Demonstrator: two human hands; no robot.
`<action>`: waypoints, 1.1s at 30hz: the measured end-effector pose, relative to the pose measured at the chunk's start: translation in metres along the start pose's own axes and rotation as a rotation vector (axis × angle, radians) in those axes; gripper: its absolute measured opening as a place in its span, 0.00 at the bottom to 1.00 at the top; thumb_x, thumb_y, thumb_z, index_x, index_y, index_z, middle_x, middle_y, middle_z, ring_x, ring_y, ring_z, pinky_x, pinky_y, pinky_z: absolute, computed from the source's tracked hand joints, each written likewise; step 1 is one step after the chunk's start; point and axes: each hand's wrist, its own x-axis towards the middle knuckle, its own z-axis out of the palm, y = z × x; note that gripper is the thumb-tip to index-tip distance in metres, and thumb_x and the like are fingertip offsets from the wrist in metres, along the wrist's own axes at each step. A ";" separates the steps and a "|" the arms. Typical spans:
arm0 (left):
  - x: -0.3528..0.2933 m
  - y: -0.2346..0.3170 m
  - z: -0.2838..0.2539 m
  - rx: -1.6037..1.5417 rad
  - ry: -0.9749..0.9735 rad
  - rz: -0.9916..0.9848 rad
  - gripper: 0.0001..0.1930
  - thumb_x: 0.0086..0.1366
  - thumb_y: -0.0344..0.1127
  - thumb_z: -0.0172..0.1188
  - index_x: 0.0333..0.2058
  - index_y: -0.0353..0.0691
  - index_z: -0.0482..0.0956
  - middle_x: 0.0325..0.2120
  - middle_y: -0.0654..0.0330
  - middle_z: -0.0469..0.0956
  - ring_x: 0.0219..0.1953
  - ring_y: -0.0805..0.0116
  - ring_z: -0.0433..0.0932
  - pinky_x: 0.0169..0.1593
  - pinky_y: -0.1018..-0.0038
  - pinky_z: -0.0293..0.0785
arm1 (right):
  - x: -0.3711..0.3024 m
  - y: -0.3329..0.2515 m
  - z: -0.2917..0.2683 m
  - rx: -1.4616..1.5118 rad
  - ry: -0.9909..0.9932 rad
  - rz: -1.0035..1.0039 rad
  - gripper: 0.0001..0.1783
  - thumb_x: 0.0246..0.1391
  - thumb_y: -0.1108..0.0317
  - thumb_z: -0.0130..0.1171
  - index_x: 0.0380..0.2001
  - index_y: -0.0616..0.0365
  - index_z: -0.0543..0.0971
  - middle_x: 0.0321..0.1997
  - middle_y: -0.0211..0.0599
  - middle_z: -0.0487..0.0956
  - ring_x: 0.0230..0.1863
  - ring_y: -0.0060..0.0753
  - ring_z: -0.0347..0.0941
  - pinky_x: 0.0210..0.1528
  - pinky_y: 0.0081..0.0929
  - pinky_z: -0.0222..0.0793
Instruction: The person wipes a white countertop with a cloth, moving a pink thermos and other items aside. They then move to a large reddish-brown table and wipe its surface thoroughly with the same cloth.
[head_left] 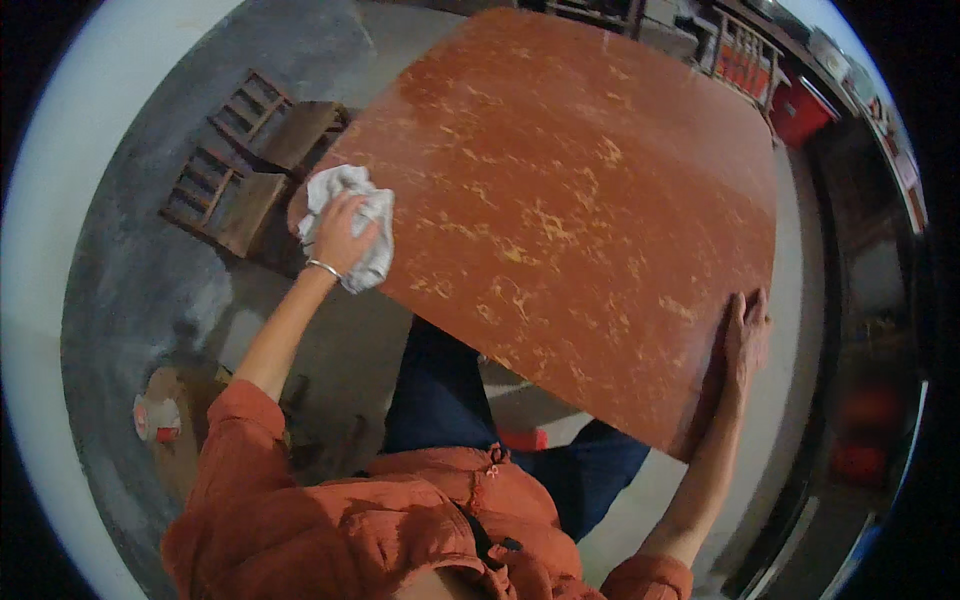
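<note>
A reddish-brown table (560, 140) with yellow marbled streaks spreads out before me. Near its left corner, my left hand (343, 237) presses on a crumpled white cloth (372, 262), fingers bent over it. Part of the cloth hangs past the table's edge. My right hand (745, 335) rests on the table's right edge near the close corner, with its fingers stretched forward and nothing seen in them. A bracelet circles my left wrist.
Two wooden chairs (238, 210) stand left of the table. Another chair (745, 60) is at the far right, by a red container (800, 112). A dark cabinet (870, 260) runs along the right. At lower left, a white roll-like item (158, 418) sits on a brown surface.
</note>
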 end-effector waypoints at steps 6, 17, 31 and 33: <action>-0.026 0.231 0.041 -0.287 -0.211 0.607 0.25 0.52 0.50 0.63 0.48 0.49 0.75 0.54 0.48 0.66 0.60 0.45 0.61 0.65 0.48 0.49 | -0.002 0.000 -0.004 -0.027 0.016 0.004 0.36 0.57 0.36 0.41 0.65 0.37 0.57 0.58 0.53 0.67 0.56 0.56 0.68 0.54 0.47 0.65; -0.068 0.203 0.015 -0.322 -0.334 0.695 0.27 0.48 0.48 0.66 0.48 0.50 0.73 0.60 0.48 0.60 0.65 0.43 0.54 0.66 0.49 0.47 | 0.001 0.006 0.002 0.029 0.022 -0.011 0.35 0.58 0.37 0.41 0.65 0.38 0.58 0.58 0.52 0.67 0.53 0.59 0.69 0.53 0.49 0.66; 0.103 0.168 0.079 0.050 -0.195 0.134 0.29 0.54 0.57 0.59 0.48 0.43 0.74 0.53 0.48 0.67 0.59 0.48 0.63 0.60 0.55 0.58 | 0.001 -0.013 0.001 -0.048 -0.011 -0.018 0.35 0.58 0.35 0.40 0.65 0.36 0.58 0.57 0.52 0.68 0.54 0.56 0.69 0.51 0.49 0.67; 0.073 0.215 0.089 -0.016 -0.206 0.374 0.28 0.53 0.57 0.60 0.47 0.44 0.75 0.53 0.48 0.67 0.59 0.46 0.62 0.60 0.50 0.57 | 0.003 -0.005 0.007 -0.055 0.025 -0.039 0.35 0.58 0.35 0.40 0.65 0.36 0.58 0.57 0.52 0.68 0.54 0.56 0.69 0.51 0.48 0.67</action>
